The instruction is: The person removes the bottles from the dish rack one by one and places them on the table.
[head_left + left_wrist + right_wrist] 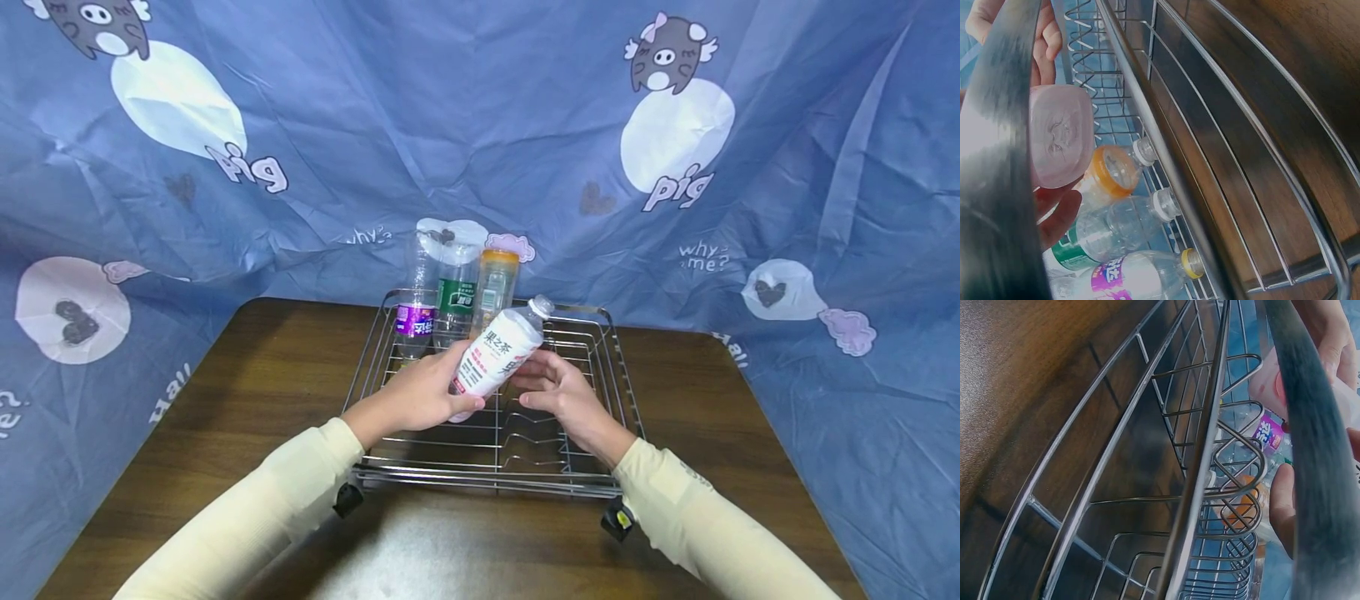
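Above the wire rack (pixel 495 477) on the bench (pixel 225 375), in the head view: holding a white-labelled bottle (pixel 498 354) aslant, neck up and to the right, gripped in the left hand (pixel 420 393). Cupping loosely just beside it with the right hand (pixel 564 400), half open; cannot tell whether touching. Seems a carrying or turning step; would likely call for a steady left grip, clear of the bottles beyond. Reads 果之茶 on the label, with smaller print too fine; "pig" and "why me?" on the curtain (pixel 450 125).

From the left wrist: facing the held bottle's base, near a purple-labelled bottle (pixel 1132 276), a green-labelled bottle (pixel 1107 234) and an orange-banded bottle (pixel 1113 172). Cannot read the green print.

From the right wrist: apparently 芬达 on purple, past the rack's wire loops.
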Demonstrator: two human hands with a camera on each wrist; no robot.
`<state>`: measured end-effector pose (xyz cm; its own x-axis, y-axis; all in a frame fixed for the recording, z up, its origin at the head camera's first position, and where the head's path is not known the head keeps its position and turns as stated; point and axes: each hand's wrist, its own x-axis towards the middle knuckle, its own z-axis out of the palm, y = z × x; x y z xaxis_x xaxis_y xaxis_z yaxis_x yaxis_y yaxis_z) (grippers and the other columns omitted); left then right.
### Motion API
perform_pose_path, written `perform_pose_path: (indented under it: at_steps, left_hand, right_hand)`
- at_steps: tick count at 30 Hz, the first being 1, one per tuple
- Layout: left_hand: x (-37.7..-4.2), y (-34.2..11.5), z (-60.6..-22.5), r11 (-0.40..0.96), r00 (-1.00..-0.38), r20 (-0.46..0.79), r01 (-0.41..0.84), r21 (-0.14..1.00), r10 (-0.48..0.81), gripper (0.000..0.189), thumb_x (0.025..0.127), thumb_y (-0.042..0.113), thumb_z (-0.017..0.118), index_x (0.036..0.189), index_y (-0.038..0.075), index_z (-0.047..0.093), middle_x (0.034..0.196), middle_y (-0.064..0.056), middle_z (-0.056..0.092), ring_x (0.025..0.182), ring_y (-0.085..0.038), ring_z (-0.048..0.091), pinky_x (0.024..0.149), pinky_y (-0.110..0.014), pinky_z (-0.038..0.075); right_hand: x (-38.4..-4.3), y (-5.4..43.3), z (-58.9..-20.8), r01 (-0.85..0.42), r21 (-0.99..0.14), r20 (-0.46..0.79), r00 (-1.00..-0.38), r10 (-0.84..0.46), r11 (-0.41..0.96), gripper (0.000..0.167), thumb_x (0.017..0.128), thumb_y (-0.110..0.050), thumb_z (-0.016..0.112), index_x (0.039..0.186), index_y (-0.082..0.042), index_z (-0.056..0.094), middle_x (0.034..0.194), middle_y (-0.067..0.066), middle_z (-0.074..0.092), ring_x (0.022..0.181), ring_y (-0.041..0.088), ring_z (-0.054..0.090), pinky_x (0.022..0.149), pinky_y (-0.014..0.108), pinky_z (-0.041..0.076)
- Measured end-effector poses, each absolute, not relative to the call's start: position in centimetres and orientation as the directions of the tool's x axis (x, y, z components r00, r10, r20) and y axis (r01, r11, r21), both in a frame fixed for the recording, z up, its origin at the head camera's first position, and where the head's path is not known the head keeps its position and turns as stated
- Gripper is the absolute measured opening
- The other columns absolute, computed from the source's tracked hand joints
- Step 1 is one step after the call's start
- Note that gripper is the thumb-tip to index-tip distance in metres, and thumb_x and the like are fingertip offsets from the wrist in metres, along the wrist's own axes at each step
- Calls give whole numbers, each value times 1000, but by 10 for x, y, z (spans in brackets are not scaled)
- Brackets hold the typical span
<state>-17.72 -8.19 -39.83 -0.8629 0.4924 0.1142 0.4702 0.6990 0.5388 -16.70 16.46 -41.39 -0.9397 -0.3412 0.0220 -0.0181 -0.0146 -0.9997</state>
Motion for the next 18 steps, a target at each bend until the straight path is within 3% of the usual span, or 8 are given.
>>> perform_pose_path:
  at_steps: [9, 18]
  left_hand:
    - [-178, -84, -398, 697, -865, 119, 468, 542, 488, 80, 85, 44, 78, 148, 13, 39, 100, -2, 67, 84, -17, 64, 73, -38, 54]
    - [-178, -87, -399, 690, -865, 131, 470, 551, 485, 81, 85, 41, 78, 150, 13, 38, 99, -2, 67, 83, -17, 64, 72, -38, 53]
  right_hand:
    - [-166, 166, -414, -16, -1000, 15, -938, -345, -2, 66, 79, 11, 60, 142, 11, 40, 136, 36, 49, 128, 55, 47, 98, 45, 53]
    - [-166, 167, -416, -2, -1000, 1, -938, -346, 2, 68, 79, 10, 60, 143, 11, 39, 137, 38, 46, 128, 55, 47, 90, 32, 55]
